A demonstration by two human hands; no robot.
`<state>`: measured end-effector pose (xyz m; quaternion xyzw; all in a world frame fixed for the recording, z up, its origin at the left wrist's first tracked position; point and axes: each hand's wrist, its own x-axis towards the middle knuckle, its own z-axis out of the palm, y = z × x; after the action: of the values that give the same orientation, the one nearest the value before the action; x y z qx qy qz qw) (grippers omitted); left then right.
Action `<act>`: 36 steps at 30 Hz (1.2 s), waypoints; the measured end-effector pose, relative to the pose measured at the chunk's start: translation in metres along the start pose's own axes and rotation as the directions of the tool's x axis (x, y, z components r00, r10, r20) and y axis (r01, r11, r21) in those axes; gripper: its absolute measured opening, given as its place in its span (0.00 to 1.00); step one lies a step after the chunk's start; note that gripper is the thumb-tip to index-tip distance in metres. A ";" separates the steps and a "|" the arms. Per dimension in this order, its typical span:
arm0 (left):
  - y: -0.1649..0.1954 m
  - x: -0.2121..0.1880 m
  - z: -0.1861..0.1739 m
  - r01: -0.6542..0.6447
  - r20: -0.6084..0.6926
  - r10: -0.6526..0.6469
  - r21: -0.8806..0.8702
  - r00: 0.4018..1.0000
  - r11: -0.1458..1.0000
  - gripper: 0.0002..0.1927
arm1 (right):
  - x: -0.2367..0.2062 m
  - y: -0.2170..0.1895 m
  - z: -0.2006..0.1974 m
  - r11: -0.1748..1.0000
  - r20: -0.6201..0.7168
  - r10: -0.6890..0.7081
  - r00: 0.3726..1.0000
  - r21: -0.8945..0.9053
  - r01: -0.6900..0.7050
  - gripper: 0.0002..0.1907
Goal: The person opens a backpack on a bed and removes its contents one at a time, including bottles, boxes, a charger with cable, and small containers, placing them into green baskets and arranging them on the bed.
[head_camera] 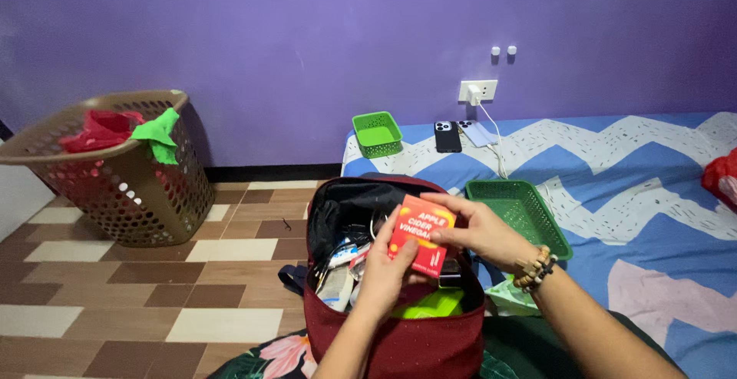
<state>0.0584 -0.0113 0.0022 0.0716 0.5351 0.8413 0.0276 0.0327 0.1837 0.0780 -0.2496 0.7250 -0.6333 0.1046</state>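
Both my hands hold a small red-orange box (419, 233) just above the open mouth of a dark red backpack (399, 340). My left hand (384, 271) grips the box from below and at its left edge. My right hand (480, 229), with bead bracelets on the wrist, pinches its right side. Inside the backpack I see a lime-green item (434, 304), cables and several small packets (342, 268).
A long green plastic tray (522, 210) lies on the zigzag blue bedsheet (614, 195) to the right. A small green basket (377, 133), two phones (447, 136) and a charger in a wall socket (477, 91) sit further back. A brown laundry basket (115, 172) stands on the tiled floor at left.
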 end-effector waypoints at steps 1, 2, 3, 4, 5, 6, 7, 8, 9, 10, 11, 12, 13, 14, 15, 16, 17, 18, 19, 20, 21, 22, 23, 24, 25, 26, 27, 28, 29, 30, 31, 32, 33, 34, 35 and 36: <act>-0.003 -0.001 -0.001 0.011 -0.010 -0.011 0.007 1.000 1.000 0.33 | -0.001 0.002 -0.001 0.998 0.002 0.055 0.999 0.007 -0.055 0.37; -0.006 0.000 -0.002 0.020 -0.038 -0.019 0.027 0.999 0.999 0.31 | -0.003 0.005 -0.002 0.994 0.002 0.110 0.994 0.012 -0.110 0.38; -0.009 0.002 -0.004 0.033 -0.064 -0.030 0.045 0.998 0.998 0.29 | -0.005 0.008 -0.004 0.988 -0.002 0.152 0.988 0.009 -0.152 0.38; -0.014 0.003 -0.006 0.047 -0.088 -0.041 0.061 0.995 0.997 0.28 | -0.006 0.012 -0.006 0.981 -0.008 0.196 0.981 0.005 -0.196 0.37; -0.020 0.001 -0.009 -0.153 -0.023 0.166 0.275 0.986 0.949 0.28 | -0.008 0.016 -0.009 0.971 -0.018 0.240 0.971 0.002 -0.240 0.36; -0.025 0.000 -0.011 -0.349 0.088 0.348 0.454 0.933 0.820 0.27 | -0.011 0.020 -0.016 0.985 -0.032 0.172 0.985 0.017 -0.172 0.35; -0.030 0.000 -0.013 -0.524 0.231 0.491 0.582 0.840 0.622 0.26 | -0.013 0.025 -0.024 0.994 -0.047 0.105 0.993 0.031 -0.104 0.33; -0.035 -0.001 -0.014 -0.529 0.251 0.496 0.630 0.831 0.569 0.29 | -0.015 0.031 -0.035 0.998 -0.061 0.037 0.997 0.043 -0.035 0.32; -0.040 -0.005 -0.016 -0.532 0.268 0.501 0.674 0.823 0.513 0.32 | -0.016 0.036 -0.051 1.000 -0.142 0.023 0.990 0.015 -0.022 0.32; -0.045 -0.007 -0.015 -0.533 0.284 0.507 0.714 0.814 0.454 0.35 | -0.016 0.041 -0.074 1.000 -0.219 0.007 0.976 -0.015 -0.010 0.33; -0.050 -0.008 -0.011 -0.404 0.176 0.388 0.642 0.905 0.651 0.37 | -0.016 0.048 -0.098 0.999 -0.293 -0.013 0.956 -0.044 0.000 0.33; -0.055 -0.009 -0.009 -0.245 0.086 0.237 0.539 0.968 0.806 0.38 | -0.015 0.056 -0.120 0.992 -0.346 -0.027 0.938 -0.127 -0.018 0.32; -0.059 -0.011 -0.007 -0.064 0.019 0.062 0.409 0.998 0.910 0.40 | -0.011 0.066 -0.143 0.977 -0.394 -0.045 0.918 -0.207 -0.041 0.32; -0.062 -0.011 -0.007 -0.073 0.029 0.068 0.483 0.997 0.872 0.41 | -0.006 0.079 -0.162 0.957 -0.440 -0.065 0.896 -0.283 -0.069 0.31; -0.065 -0.011 -0.008 -0.082 0.038 0.074 0.555 0.997 0.828 0.41 | -0.001 0.094 -0.175 0.926 -0.480 -0.044 0.876 -0.349 -0.145 0.29; -0.067 -0.011 -0.010 -0.091 0.047 0.079 0.624 0.996 0.776 0.41 | 0.005 0.110 -0.185 0.885 -0.520 -0.027 0.854 -0.409 -0.221 0.27; -0.070 -0.009 -0.013 -0.098 0.058 0.079 0.616 0.995 0.782 0.40 | 0.012 0.127 -0.189 0.850 -0.503 -0.078 0.861 -0.485 -0.206 0.24; -0.074 -0.007 -0.015 -0.106 0.067 0.082 0.607 0.994 0.788 0.39 | 0.017 0.142 -0.191 0.808 -0.479 -0.128 0.869 -0.559 -0.189 0.22; -0.077 -0.005 -0.018 -0.113 0.076 0.085 0.599 0.994 0.793 0.38 | 0.020 0.154 -0.191 0.813 -0.494 -0.069 0.867 -0.532 -0.238 0.20; -0.081 -0.003 -0.022 -0.093 0.071 0.063 0.605 0.995 0.791 0.40 | 0.023 0.163 -0.188 0.815 -0.507 -0.009 0.862 -0.504 -0.288 0.19; -0.084 -0.002 -0.026 -0.073 0.066 0.041 0.611 0.997 0.788 0.41 | 0.026 0.171 -0.185 0.813 -0.519 0.051 0.853 -0.474 -0.337 0.18; -0.087 0.001 -0.029 -0.052 0.059 0.019 0.619 0.998 0.784 0.42 | 0.029 0.179 -0.183 0.786 -0.524 0.066 0.849 -0.497 -0.368 0.19; -0.089 0.003 -0.032 -0.028 0.049 -0.003 0.628 0.999 0.778 0.42 | 0.032 0.185 -0.180 0.756 -0.530 0.082 0.844 -0.519 -0.399 0.19; -0.092 0.004 -0.035 -0.004 0.039 -0.027 0.636 0.999 0.771 0.42 | 0.034 0.188 -0.178 0.724 -0.536 0.098 0.838 -0.539 -0.430 0.19; -0.094 0.005 -0.038 0.020 0.028 -0.050 0.645 0.998 0.764 0.42 | 0.036 0.191 -0.176 0.725 -0.539 0.200 0.818 -0.481 -0.494 0.19; -0.096 0.006 -0.039 0.016 0.030 -0.046 0.636 0.999 0.772 0.42 | 0.038 0.194 -0.175 0.716 -0.534 0.300 0.790 -0.422 -0.557 0.20; -0.097 0.006 -0.040 0.012 0.033 -0.041 0.627 0.999 0.779 0.41 | 0.039 0.197 -0.175 0.698 -0.522 0.397 0.755 -0.363 -0.617 0.21; -0.098 0.006 -0.041 0.008 0.034 -0.037 0.617 0.999 0.787 0.40 | 0.041 0.201 -0.177 0.670 -0.495 0.372 0.785 -0.443 -0.596 0.21; -0.098 0.007 -0.042 -0.006 0.044 -0.027 0.627 0.999 0.779 0.39 | 0.042 0.205 -0.178 0.637 -0.465 0.348 0.814 -0.519 -0.570 0.21; -0.098 0.006 -0.042 -0.020 0.055 -0.019 0.635 0.998 0.772 0.39 | 0.042 0.210 -0.181 0.598 -0.433 0.328 0.839 -0.593 -0.540 0.21; -0.098 0.006 -0.041 -0.033 0.065 -0.011 0.641 0.998 0.767 0.38 | 0.043 0.214 -0.183 0.567 -0.416 0.313 0.854 -0.640 -0.519 0.22; -0.098 0.005 -0.040 -0.039 0.071 -0.008 0.628 0.997 0.777 0.35 | 0.043 0.219 -0.186 0.533 -0.397 0.298 0.868 -0.685 -0.496 0.22; -0.097 0.004 -0.038 -0.043 0.075 -0.004 0.615 0.997 0.788 0.33 | 0.043 0.222 -0.188 0.499 -0.374 0.285 0.883 -0.728 -0.469 0.23; -0.096 0.002 -0.037 -0.048 0.078 0.001 0.602 0.997 0.797 0.31 | 0.042 0.224 -0.188 0.533 -0.336 0.328 0.883 -0.706 -0.466 0.24; -0.093 0.001 -0.036 -0.024 0.063 -0.018 0.600 0.998 0.799 0.31 | 0.043 0.224 -0.188 0.552 -0.300 0.368 0.880 -0.691 -0.467 0.26; -0.091 -0.001 -0.034 -0.001 0.049 -0.034 0.597 0.998 0.802 0.32 | 0.041 0.223 -0.188 0.517 -0.281 0.418 0.864 -0.709 -0.480 0.28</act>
<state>0.0512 -0.0032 -0.0940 0.0960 0.7719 0.6280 0.0263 -0.1419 0.3423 -0.0988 -0.0501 0.9641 -0.2300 0.1230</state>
